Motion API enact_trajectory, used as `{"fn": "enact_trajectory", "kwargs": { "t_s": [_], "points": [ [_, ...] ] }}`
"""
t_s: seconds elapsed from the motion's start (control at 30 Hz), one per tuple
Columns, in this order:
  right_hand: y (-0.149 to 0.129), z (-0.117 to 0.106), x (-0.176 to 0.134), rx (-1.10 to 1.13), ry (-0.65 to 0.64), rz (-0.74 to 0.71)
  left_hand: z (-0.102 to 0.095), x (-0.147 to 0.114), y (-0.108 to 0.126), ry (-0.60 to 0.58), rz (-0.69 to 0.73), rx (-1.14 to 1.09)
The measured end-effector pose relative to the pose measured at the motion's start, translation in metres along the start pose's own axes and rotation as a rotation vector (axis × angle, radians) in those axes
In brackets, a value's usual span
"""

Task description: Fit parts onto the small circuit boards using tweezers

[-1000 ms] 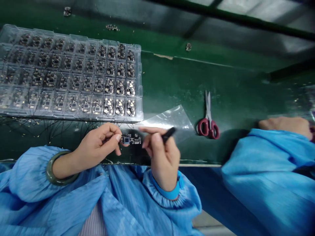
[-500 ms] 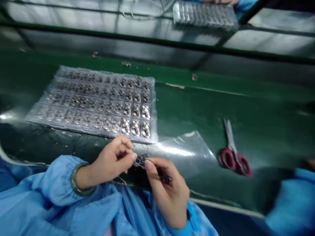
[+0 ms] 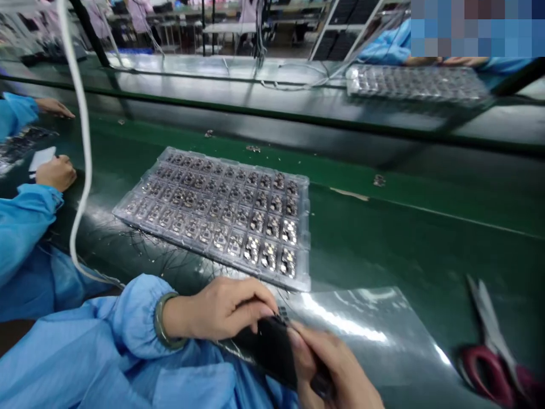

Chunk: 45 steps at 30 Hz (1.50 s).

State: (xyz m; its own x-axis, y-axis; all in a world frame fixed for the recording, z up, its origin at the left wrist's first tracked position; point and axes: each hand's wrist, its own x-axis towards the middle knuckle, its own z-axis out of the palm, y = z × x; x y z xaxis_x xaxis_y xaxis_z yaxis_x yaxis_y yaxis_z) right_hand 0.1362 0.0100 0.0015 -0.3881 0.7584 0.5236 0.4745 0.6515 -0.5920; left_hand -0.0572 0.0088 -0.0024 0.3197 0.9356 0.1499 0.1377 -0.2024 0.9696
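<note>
My left hand (image 3: pixel 238 309), with a green bangle (image 3: pixel 164 324) at the wrist, pinches a small dark circuit board (image 3: pixel 283 314) between thumb and fingers. Close on its right, my right hand (image 3: pixel 336 366) is closed around a slim black-handled tool (image 3: pixel 322 384), its fingertips at the board; the tool's working end is hidden. Just beyond the hands lies a clear plastic tray (image 3: pixel 303 278), its pockets filled with many small metallic boards. A clear plastic sheet (image 3: pixel 361 326) lies on the bench right of the tray.
Red-handled scissors (image 3: pixel 489 352) lie at the right. A white cable (image 3: pixel 80 113) hangs at the left, beside a co-worker's hands (image 3: pixel 57 172) and blue sleeves. Loose parts (image 3: pixel 379 180) lie along the green bench's (image 3: pixel 426 250) far side. Across the rail, another person's hands are behind stacked clear trays (image 3: pixel 417 82).
The view has tilted up and swung left, so the co-worker on the left and the room behind now show. Both hands stay together at the small board.
</note>
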Motion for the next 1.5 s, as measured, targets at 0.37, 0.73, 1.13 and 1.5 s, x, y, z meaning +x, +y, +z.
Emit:
{"fn": "enact_trajectory", "kwargs": {
  "t_s": [0.37, 0.73, 1.13, 1.5],
  "points": [
    [-0.011, 0.006, -0.003, -0.103, 0.055, -0.150, -0.007, -0.010, 0.002, 0.208, 0.182, 0.100],
    [-0.009, 0.008, -0.008, 0.001, 0.080, -0.114, -0.009, -0.008, 0.005, 0.068, 0.293, 0.158],
    [-0.032, 0.003, 0.010, 0.252, 0.050, 0.253, -0.017, -0.014, 0.015, -0.038, -0.085, 0.042],
    [-0.037, -0.008, 0.057, 0.424, -0.383, 0.347, -0.035, -0.023, 0.014, -0.031, -0.106, -0.148]
  ]
}}
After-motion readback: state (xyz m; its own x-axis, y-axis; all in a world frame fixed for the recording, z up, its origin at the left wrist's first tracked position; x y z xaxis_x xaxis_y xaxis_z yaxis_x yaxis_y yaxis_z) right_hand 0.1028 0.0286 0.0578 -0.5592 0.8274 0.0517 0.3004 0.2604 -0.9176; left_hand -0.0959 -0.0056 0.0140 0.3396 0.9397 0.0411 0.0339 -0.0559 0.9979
